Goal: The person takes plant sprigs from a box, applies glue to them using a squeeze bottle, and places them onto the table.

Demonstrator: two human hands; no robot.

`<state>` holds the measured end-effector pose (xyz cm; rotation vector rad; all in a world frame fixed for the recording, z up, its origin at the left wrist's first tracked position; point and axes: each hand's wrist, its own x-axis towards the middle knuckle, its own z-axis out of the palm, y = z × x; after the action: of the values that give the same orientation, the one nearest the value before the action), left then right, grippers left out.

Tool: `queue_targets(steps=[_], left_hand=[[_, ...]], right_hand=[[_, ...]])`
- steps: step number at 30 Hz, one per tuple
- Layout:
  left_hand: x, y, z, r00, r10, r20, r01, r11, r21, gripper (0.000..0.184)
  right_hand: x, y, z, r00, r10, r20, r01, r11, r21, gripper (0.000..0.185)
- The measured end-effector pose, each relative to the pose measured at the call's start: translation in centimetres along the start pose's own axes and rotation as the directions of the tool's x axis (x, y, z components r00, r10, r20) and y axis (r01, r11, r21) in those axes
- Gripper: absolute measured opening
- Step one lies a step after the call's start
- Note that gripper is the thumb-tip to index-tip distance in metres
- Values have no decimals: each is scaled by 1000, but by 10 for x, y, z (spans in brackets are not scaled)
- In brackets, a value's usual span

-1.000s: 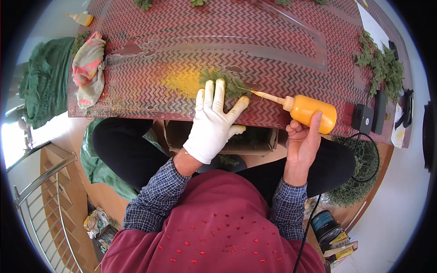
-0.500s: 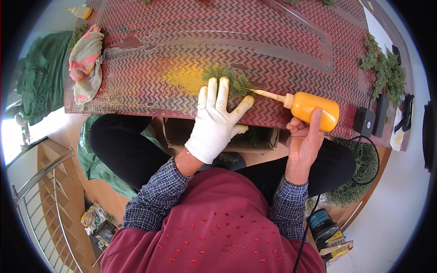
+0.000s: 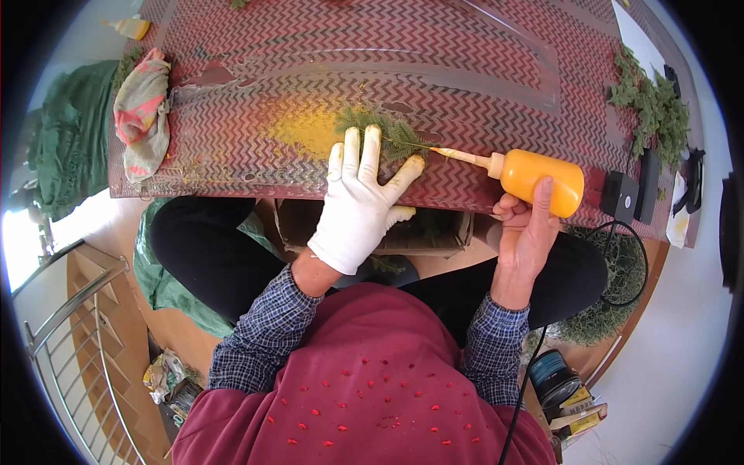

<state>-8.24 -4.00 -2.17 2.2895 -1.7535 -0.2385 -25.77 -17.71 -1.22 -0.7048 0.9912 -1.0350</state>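
Observation:
In the head view, my left hand (image 3: 358, 198) wears a white glove with yellow-stained fingertips. Its fingers are spread flat, with the tips resting against a green conifer sprig (image 3: 399, 138) on the table. My right hand (image 3: 528, 225) is bare and closed around an orange squeeze bottle (image 3: 545, 183), which lies tilted with its long nozzle pointing left. The nozzle tip meets the stem end of the sprig, just right of my left thumb and index finger. Yellow powder or paint (image 3: 304, 130) covers the table left of the sprig.
The patterned table cover (image 3: 256, 167) holds a stained rag (image 3: 142, 116) at left and another small bottle (image 3: 132, 28) behind it. Green sprigs (image 3: 655, 108) lie at right, near a black device (image 3: 620, 198) with a cable. Under the table edge stands a cardboard box (image 3: 294, 229).
The view has shifted slightly. Both hands keep almost the same pose, and the bottle's nozzle still touches the sprig's stem end.

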Motion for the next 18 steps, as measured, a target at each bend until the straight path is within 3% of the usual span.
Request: queue_targets(steps=[18], left_hand=[[1, 1, -2, 1000, -9, 10, 9, 1000, 0, 74]], right_hand=[[4, -7, -10, 997, -23, -70, 22, 1000, -12, 33]])
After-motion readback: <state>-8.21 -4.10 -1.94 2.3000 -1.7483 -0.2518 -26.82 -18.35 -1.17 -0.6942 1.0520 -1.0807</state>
